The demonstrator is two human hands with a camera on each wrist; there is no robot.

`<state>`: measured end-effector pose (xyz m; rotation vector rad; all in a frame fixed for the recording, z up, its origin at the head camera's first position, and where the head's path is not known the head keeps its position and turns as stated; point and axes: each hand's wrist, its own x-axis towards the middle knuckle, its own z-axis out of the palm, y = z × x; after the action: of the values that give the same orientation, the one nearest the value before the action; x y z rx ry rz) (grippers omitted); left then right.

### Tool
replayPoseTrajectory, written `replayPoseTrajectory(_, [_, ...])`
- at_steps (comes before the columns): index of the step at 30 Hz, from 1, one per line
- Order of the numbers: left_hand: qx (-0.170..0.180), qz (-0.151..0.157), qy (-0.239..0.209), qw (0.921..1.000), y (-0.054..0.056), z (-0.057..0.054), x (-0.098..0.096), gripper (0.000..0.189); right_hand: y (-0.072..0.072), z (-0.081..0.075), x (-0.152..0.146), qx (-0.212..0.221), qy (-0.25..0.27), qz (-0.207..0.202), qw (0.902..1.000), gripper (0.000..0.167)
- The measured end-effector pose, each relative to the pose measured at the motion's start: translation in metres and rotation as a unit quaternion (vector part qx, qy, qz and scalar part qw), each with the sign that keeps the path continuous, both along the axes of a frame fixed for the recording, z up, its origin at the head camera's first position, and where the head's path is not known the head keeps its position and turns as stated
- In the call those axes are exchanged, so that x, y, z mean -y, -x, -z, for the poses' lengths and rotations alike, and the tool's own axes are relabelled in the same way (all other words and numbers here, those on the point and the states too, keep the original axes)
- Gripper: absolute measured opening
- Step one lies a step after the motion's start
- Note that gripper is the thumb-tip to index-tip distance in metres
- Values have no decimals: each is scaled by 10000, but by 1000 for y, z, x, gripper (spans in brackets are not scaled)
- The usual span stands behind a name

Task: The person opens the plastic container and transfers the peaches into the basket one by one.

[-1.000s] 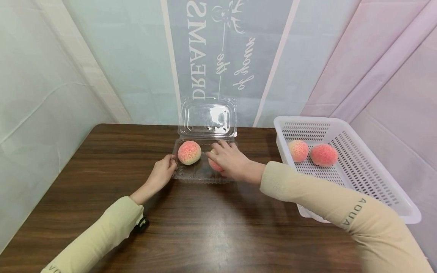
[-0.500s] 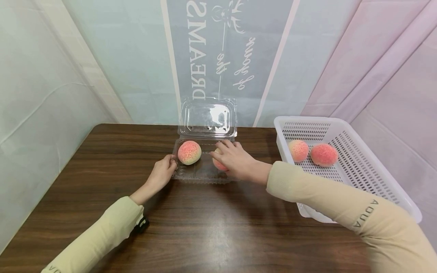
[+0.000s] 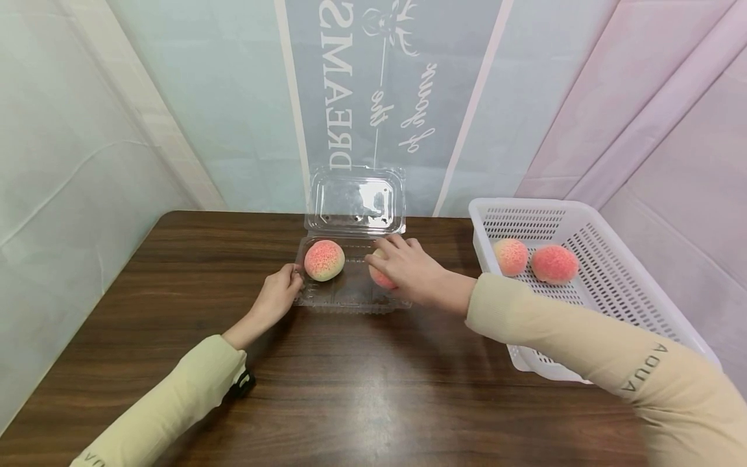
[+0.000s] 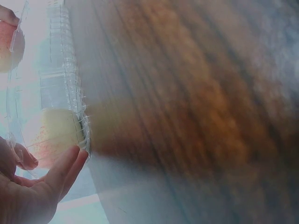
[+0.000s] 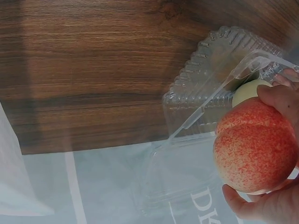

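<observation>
A clear plastic clamshell box (image 3: 350, 297) lies on the table with its lid (image 3: 355, 198) raised at the back. My left hand (image 3: 275, 295) pinches the box's left rim between thumb and fingers. One pink-and-cream peach (image 3: 323, 261) sits in the left half, seen through the clear wall in the left wrist view. With curled fingers, my right hand (image 3: 408, 269) grips a second peach (image 5: 254, 144) at the right half of the box. Whether that peach touches the bottom I cannot tell; my hand covers much of it in the head view.
At the right stands a white perforated plastic basket (image 3: 659, 324), with two peaches, one paler (image 3: 510, 257) and one redder (image 3: 554, 264), near its left side. My right forearm crosses over its front left corner. A printed cloth (image 3: 385, 97) hangs behind the table (image 3: 327, 389).
My right hand has shifted a little to the right with the peach in its grip. The left hand, the box and the other peaches stay where they were.
</observation>
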<state>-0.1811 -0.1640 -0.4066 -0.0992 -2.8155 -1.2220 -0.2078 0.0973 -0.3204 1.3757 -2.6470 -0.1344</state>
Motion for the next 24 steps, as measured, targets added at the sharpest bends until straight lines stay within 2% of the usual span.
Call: replayPoseTrajectory(24, [28,48,-18,10000,0,-2,0,31,1,-13,-15,-274,153,-64,9995,66])
